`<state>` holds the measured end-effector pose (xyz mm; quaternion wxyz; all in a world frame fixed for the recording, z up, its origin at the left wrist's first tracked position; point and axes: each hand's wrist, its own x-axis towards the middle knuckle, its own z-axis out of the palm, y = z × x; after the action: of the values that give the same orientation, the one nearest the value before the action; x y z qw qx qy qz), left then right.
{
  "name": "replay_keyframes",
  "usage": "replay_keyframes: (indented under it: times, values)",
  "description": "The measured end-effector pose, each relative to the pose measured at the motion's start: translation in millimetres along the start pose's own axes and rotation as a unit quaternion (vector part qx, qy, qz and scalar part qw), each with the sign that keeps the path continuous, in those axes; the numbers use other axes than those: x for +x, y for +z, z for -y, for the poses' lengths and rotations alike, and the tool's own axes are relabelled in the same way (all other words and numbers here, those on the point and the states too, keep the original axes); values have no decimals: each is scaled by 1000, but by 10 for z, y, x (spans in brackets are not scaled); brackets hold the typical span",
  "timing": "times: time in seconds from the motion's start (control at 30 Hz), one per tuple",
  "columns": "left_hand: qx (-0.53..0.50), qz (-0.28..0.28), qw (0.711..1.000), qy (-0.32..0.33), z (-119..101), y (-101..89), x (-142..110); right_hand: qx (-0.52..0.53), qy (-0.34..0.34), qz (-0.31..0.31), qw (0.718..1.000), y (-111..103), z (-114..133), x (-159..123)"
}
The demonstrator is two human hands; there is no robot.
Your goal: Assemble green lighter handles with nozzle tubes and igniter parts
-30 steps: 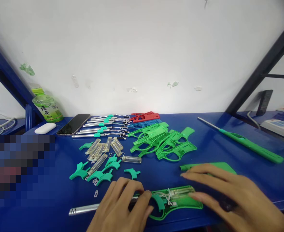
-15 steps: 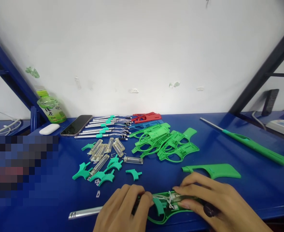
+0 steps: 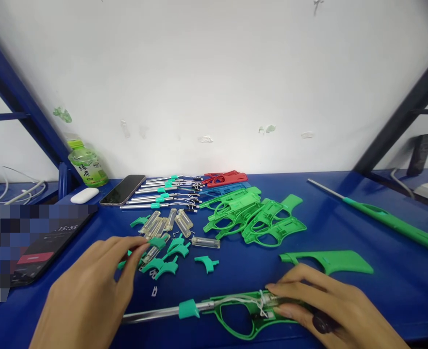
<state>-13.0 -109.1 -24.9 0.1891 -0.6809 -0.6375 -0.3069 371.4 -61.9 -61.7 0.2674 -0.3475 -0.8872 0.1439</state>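
My left hand (image 3: 101, 286) pinches a teal lighter trigger (image 3: 157, 243) between thumb and fingertips, above the loose parts at left. My right hand (image 3: 319, 305) closes on the rear of an open green lighter casing half (image 3: 232, 332), its fingers at a clear fuel tank (image 3: 270, 299) lying in it. A dark rounded handle end (image 3: 321, 322) shows in the right palm; the rest of that tool is hidden. A silver lighter tube (image 3: 156, 315) with a teal collar (image 3: 189, 309) extends left from the casing. White wires (image 3: 248, 298) run through the casing.
Behind lie clear tanks (image 3: 205, 242), teal triggers (image 3: 206, 263), tube assemblies (image 3: 141, 207) and a pile of green casing halves (image 3: 274, 231). A single green half (image 3: 348, 261) and a complete lighter (image 3: 392, 220) lie right. A phone (image 3: 123, 189) and bottle (image 3: 88, 165) stand back left.
My left hand has moved from the casing to the left, over the loose parts, with a teal trigger. The trigger seen in the casing is gone from there. My right hand stays at the casing.
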Motion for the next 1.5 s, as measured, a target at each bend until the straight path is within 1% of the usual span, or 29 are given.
replay_keyframes:
  times: [0.1,0.23,0.33,0.43,0.47,0.5,0.53,0.57,0.63,0.7,0.87,1.03,1.17,1.23,1.33,1.43,1.5]
  values:
    - [71,6,997,-4,12,68,79,1,-6,-11,1000,16,-27,-18]
    - [72,19,997,13,-66,144,84,-22,-27,-1,999,-13,-5,11]
    - [64,2,997,47,-175,148,19,-49,-58,-32,997,-11,42,52]
    - [1,-25,993,112,-390,177,-89,-90,-82,-65,990,35,67,65]
    - [-33,-21,990,135,-485,204,-128,-103,-86,-71,988,55,64,57]
    - [-70,-9,984,163,-584,242,-165,-111,-89,-73,987,75,54,43]
    - [-103,14,976,192,-683,288,-198,-116,-89,-73,987,94,40,24]
    - [-117,24,970,210,-774,339,-226,-115,-89,-72,987,112,22,0]
    - [-132,54,962,233,-915,439,-263,-106,-89,-69,988,142,-13,-51]
    - [-131,70,959,240,-988,513,-278,-103,-85,-76,988,165,-31,-90]
    - [-139,54,963,226,-990,555,-267,-108,-86,-116,984,172,13,-60]
    - [-135,57,960,237,-978,571,-296,-99,-94,-143,980,123,39,-3]
    - [-142,50,961,233,-928,615,-350,-108,-42,-186,976,84,26,-29]
    - [-141,54,962,229,-903,626,-363,-108,-33,-194,974,73,29,-31]
    - [-133,48,962,232,-907,608,-359,-125,-67,-210,967,65,53,0]
    - [-109,24,967,230,-967,555,-341,-145,-90,-220,960,53,105,59]
    - [-95,5,972,215,-1013,520,-329,-157,-97,-214,959,42,156,104]
